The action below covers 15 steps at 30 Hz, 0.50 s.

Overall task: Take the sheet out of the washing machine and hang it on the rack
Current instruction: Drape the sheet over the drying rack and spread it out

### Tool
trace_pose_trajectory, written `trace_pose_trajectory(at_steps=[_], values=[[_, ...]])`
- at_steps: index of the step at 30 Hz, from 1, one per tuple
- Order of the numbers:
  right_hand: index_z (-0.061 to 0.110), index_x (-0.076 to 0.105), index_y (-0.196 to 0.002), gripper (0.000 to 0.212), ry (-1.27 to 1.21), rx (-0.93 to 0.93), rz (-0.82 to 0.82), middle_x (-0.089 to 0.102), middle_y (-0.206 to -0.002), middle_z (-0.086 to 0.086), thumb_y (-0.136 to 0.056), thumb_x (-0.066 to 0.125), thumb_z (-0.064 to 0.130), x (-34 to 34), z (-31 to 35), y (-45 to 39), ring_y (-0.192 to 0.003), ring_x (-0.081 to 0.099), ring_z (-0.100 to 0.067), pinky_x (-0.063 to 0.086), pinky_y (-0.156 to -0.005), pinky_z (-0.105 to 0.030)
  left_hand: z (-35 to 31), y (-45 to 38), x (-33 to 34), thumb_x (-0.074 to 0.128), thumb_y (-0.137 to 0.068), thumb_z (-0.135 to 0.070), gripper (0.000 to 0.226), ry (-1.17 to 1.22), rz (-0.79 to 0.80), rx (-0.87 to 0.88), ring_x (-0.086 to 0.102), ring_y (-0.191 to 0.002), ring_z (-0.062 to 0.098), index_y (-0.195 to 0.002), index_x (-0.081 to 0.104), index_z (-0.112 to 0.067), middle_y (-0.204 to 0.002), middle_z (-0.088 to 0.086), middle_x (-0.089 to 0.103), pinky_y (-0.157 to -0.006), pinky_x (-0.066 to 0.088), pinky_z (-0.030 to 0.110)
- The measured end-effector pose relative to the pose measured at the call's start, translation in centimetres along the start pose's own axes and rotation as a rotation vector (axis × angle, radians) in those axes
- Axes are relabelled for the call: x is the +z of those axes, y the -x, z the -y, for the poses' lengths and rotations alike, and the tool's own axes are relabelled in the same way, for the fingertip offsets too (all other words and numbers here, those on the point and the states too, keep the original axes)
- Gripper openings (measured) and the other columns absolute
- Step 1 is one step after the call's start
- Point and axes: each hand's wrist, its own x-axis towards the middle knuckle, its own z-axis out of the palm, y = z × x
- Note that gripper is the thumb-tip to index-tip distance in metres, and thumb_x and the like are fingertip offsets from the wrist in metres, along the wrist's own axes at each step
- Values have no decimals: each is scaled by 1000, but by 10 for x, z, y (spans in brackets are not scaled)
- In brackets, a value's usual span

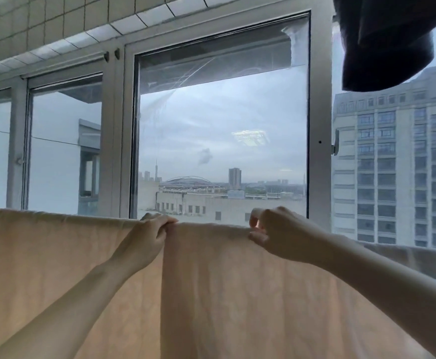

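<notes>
2 hands (144, 237) (276, 234) gripping draped, pale peach sheet (224, 294)

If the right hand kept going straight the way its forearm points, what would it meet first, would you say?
The right hand, pinching the sheet's top edge, points forward and leftward. Beyond the fold the way looks free until the window pane, probably; depth is hard to judge.

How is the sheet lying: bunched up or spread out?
Spread out: the sheet hangs flat over the rack, left hand and right hand gripping its top edge.
</notes>
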Motion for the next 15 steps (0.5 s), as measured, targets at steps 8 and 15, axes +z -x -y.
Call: trace_pose_trajectory(at_steps=[8,15], values=[[18,53,-97,18,-74,-40,-149,62,-93,0,-97,46,35,37,41,-25,-77,60,-16,53,-71,-36,33,-3,-16,54,-96,-22,27,60,40,151,57,-106,7,-121,58,-31,-115,-10,57,-95,47,29],[25,55,-88,3,-134,68,-290,61,-76,11,-91,55,25,37,52,-16,-73,61,-15,53,-67,-35,44,-3,-22,60,-92,-22,21,70,30,197,60,-96,7,-109,62,-33,-101,-13,59,-87,50,31]])
